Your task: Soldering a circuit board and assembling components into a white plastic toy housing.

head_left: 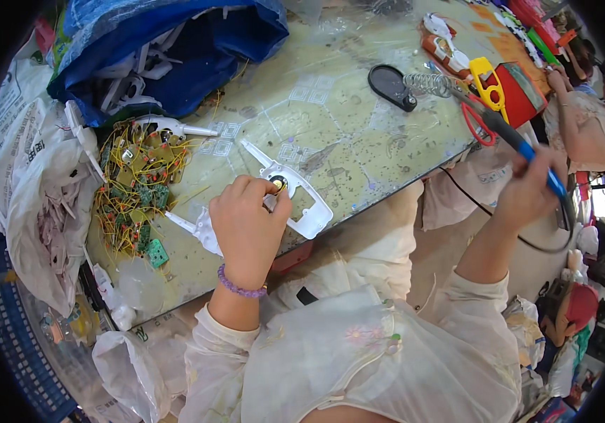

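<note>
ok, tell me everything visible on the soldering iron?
The soldering iron has a grey, metallic-looking shaft and blue handle, held in the right hand's grip. It slants, shaft toward the upper left, front end at the silver wire coil; whether the tip is inside is unclear. A black cord curves from the handle's rear.

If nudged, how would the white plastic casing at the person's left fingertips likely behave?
The white plastic casing would probably feel stiff, judging by its moulded rims. It looks light, with an open gap in its frame. Its broad, flattish shape suggests sliding rather than rolling.
</note>
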